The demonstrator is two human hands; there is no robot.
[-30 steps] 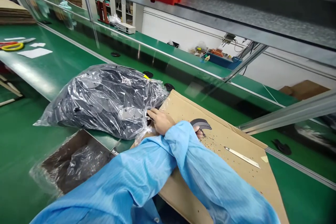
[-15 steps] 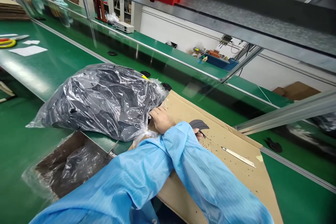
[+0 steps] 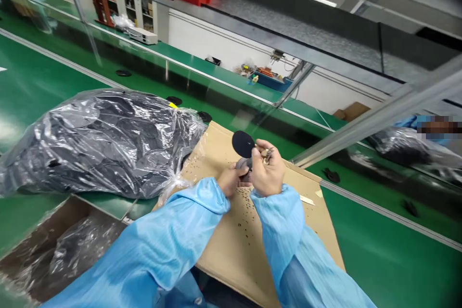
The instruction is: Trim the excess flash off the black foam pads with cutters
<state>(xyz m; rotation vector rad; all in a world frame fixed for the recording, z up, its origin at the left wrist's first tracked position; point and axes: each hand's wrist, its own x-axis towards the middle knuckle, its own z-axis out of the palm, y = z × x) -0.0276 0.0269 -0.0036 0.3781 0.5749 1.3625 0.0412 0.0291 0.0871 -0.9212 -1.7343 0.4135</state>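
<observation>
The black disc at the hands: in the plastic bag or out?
Out: the black disc shows at the right hand, apart from the bulging plastic bag.

Close head view (forward, downward).

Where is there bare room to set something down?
Bare: the green tabletop right of the cardboard, nearside of the metal rail; also at upper left, between plastic bag and rail. Crowded: the cardboard's middle, with the left hand, the right hand and scattered dark specks, plus a white strip beside the right sleeve.
</observation>
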